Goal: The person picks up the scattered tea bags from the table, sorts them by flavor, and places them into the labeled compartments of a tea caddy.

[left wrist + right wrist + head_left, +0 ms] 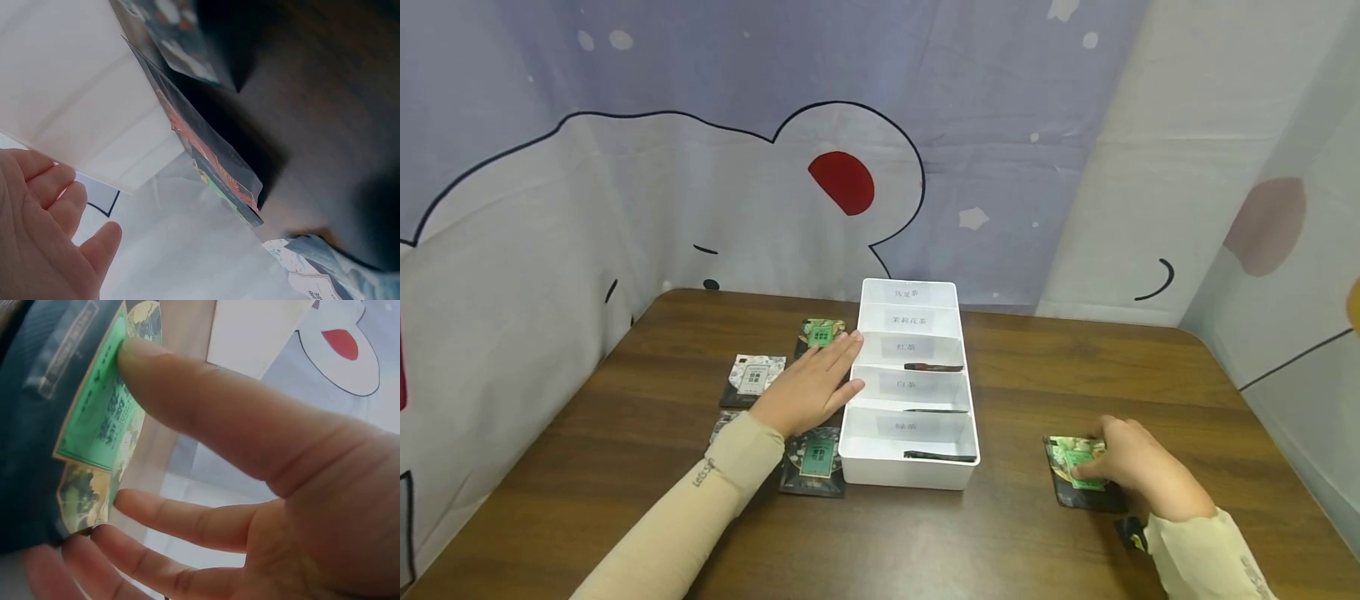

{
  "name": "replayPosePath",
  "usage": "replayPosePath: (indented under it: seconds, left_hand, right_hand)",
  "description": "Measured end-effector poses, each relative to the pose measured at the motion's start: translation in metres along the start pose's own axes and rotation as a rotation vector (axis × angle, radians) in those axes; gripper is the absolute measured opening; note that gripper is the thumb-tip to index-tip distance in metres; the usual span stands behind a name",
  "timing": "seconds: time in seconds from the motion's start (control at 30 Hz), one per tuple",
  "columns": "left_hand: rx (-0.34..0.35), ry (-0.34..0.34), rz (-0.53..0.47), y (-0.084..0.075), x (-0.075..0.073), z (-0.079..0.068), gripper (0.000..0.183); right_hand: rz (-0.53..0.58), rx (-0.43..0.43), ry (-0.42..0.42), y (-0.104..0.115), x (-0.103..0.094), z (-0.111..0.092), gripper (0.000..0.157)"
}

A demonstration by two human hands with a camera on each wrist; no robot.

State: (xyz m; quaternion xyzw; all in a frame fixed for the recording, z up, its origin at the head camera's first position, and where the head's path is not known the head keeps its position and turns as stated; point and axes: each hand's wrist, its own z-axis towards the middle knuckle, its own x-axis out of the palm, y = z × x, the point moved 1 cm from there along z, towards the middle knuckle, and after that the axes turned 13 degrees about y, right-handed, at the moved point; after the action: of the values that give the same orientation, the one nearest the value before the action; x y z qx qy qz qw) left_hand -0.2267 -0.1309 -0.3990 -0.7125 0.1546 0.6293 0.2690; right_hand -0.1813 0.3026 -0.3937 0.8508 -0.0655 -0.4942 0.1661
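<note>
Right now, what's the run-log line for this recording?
right hand: pinches green-labelled packet | left hand: beside divided white box | boxed packets: front three compartments | loose packets: left of box

Pinched between thumb and fingers of the right hand [1142, 467], square dark sachet [1075, 493]; bears a green label [95, 428], partly under the thumb, and a leafy print, faces upward. At the fingertips of the left hand [812, 379], long white box [910, 474]; stands upright, splits into five labelled compartments, holds thin packets [940, 457] in the three nearest the right-hand grip.
</note>
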Motion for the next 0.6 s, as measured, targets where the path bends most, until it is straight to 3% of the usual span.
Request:
replayPosePath:
  seconds: [0.27,0.47,0.6]
  left_hand:
    - [0.0,0.001,0.003,0.0002,0.0001,-0.0001,0.07]
    - [-0.006,0.005,0.005,0.0007,0.0012,0.0002,0.071]
    - [-0.005,0.004,0.007,0.0012,0.0016,0.0003,0.07]
  right_hand:
    - [0.008,-0.05,-0.093,-0.0024,0.0001,0.0061,0.068]
    - [0.097,-0.023,-0.084,-0.0042,-0.0013,0.0082,0.074]
    - [0.159,-0.017,-0.079,-0.0052,-0.0032,0.0086,0.067]
